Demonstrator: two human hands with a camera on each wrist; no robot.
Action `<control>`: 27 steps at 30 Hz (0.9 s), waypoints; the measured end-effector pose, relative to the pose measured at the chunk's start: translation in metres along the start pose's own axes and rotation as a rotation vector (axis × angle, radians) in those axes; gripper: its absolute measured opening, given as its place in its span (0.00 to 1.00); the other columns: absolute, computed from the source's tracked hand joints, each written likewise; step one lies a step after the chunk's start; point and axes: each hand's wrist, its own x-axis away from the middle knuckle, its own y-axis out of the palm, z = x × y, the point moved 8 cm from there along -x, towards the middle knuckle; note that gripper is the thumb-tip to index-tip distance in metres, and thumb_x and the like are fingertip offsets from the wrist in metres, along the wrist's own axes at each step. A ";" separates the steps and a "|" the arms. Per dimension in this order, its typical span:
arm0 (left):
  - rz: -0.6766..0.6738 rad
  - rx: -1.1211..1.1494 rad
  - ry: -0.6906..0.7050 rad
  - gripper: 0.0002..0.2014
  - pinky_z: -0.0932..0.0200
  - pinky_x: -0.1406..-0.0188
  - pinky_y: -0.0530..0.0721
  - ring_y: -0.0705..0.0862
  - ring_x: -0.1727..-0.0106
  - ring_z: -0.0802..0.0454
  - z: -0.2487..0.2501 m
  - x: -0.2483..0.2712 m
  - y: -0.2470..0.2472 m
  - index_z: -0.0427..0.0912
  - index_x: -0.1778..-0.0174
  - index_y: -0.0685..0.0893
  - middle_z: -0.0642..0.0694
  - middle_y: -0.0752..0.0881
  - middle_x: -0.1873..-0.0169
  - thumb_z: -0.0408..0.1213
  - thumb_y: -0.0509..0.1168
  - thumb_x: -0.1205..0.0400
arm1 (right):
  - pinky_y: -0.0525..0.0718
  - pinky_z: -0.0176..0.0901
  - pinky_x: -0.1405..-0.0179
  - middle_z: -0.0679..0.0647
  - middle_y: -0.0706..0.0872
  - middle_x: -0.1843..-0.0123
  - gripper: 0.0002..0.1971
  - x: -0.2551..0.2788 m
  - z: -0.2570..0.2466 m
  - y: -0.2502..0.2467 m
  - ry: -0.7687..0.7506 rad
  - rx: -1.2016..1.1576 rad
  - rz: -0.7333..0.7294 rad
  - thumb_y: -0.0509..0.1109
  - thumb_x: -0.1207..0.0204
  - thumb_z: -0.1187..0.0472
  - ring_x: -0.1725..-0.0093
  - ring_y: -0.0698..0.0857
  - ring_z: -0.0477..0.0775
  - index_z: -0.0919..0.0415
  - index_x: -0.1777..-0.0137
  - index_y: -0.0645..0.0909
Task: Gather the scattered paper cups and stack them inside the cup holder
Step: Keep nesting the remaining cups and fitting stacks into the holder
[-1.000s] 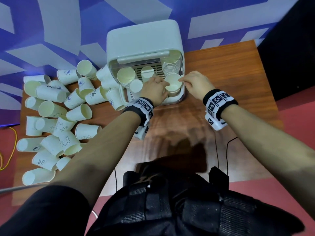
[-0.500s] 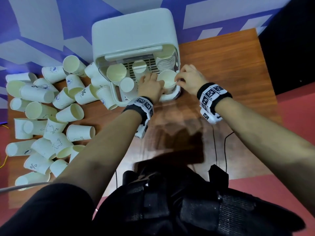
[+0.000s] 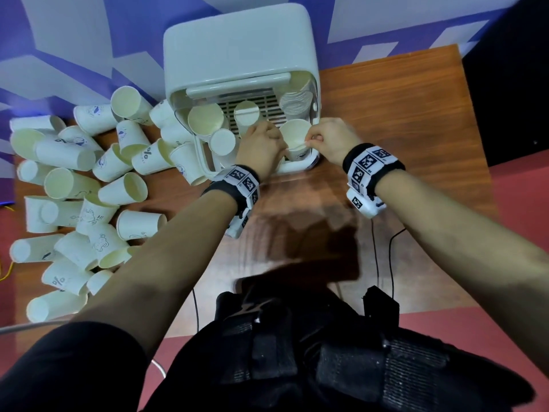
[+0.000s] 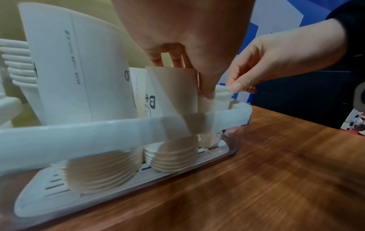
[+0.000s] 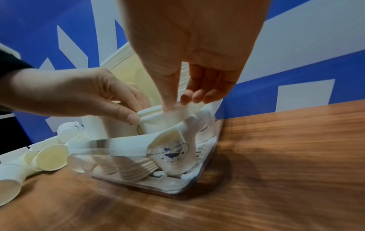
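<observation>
A white cup holder point(image 3: 237, 52) stands at the table's back, with stacks of paper cups point(image 3: 205, 120) inside. One paper cup point(image 3: 292, 135) stands upright in its front right corner, a blue logo on its side point(image 5: 175, 153). My left hand point(image 3: 282, 148) pinches the cup's left rim, thumb outside point(image 5: 128, 116). My right hand point(image 3: 309, 141) pinches the right rim point(image 4: 223, 89), which is bent inward. Many loose paper cups point(image 3: 74, 185) lie scattered on the table to the holder's left.
The holder's white front rail point(image 4: 88, 134) crosses in front of the stacked cups. The wooden table point(image 3: 386, 114) runs right of the holder to a dark panel point(image 3: 511, 84). A blue and white wall point(image 3: 74, 40) is behind. Black cables point(image 3: 383, 257) hang at the near edge.
Both hands have stayed on the cup in the holder's front right corner. The cup's rim was round earlier and is now squeezed. The view has shifted a little.
</observation>
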 end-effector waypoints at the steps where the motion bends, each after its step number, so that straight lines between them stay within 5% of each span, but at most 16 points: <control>1: -0.020 -0.014 -0.002 0.18 0.48 0.49 0.79 0.83 0.48 0.40 0.001 0.001 0.003 0.42 0.62 0.92 0.46 0.87 0.63 0.46 0.58 0.23 | 0.80 0.53 0.45 0.57 0.84 0.47 0.08 0.001 0.001 0.001 0.008 0.019 0.000 0.69 0.21 0.57 0.45 0.81 0.58 0.58 0.49 0.88; 4: -0.010 -0.085 -0.002 0.12 0.48 0.48 0.78 0.83 0.48 0.42 0.002 0.003 0.003 0.46 0.63 0.92 0.49 0.86 0.64 0.45 0.64 0.24 | 0.78 0.52 0.43 0.58 0.82 0.45 0.10 0.003 -0.001 0.002 0.014 0.080 -0.022 0.67 0.20 0.55 0.41 0.78 0.59 0.57 0.47 0.88; 10: -0.028 -0.075 -0.006 0.14 0.40 0.27 0.61 0.69 0.26 0.40 0.004 0.011 0.004 0.45 0.38 0.86 0.44 0.81 0.36 0.40 0.61 0.17 | 0.77 0.51 0.38 0.59 0.81 0.40 0.14 0.018 -0.012 0.002 0.028 0.107 -0.037 0.64 0.19 0.57 0.37 0.77 0.59 0.53 0.36 0.83; 17: 0.242 0.148 -0.001 0.19 0.42 0.48 0.79 0.84 0.44 0.35 -0.001 0.052 -0.043 0.42 0.53 0.91 0.43 0.88 0.54 0.39 0.54 0.25 | 0.78 0.46 0.43 0.57 0.84 0.44 0.15 0.036 -0.057 -0.009 -0.002 0.026 0.028 0.63 0.20 0.62 0.43 0.81 0.57 0.54 0.35 0.82; 25: 0.304 0.245 -0.145 0.21 0.44 0.48 0.79 0.80 0.43 0.34 -0.055 0.137 -0.049 0.41 0.46 0.88 0.41 0.87 0.50 0.38 0.52 0.25 | 0.77 0.44 0.50 0.57 0.84 0.44 0.18 0.046 -0.156 0.023 -0.128 -0.098 -0.013 0.59 0.20 0.65 0.46 0.81 0.57 0.53 0.37 0.84; 27: 0.299 0.250 -0.218 0.17 0.43 0.46 0.79 0.80 0.43 0.34 -0.076 0.160 -0.044 0.40 0.45 0.88 0.40 0.87 0.49 0.35 0.57 0.24 | 0.79 0.47 0.45 0.57 0.84 0.42 0.17 0.047 -0.178 0.037 -0.140 -0.109 -0.025 0.59 0.21 0.65 0.43 0.81 0.58 0.54 0.37 0.84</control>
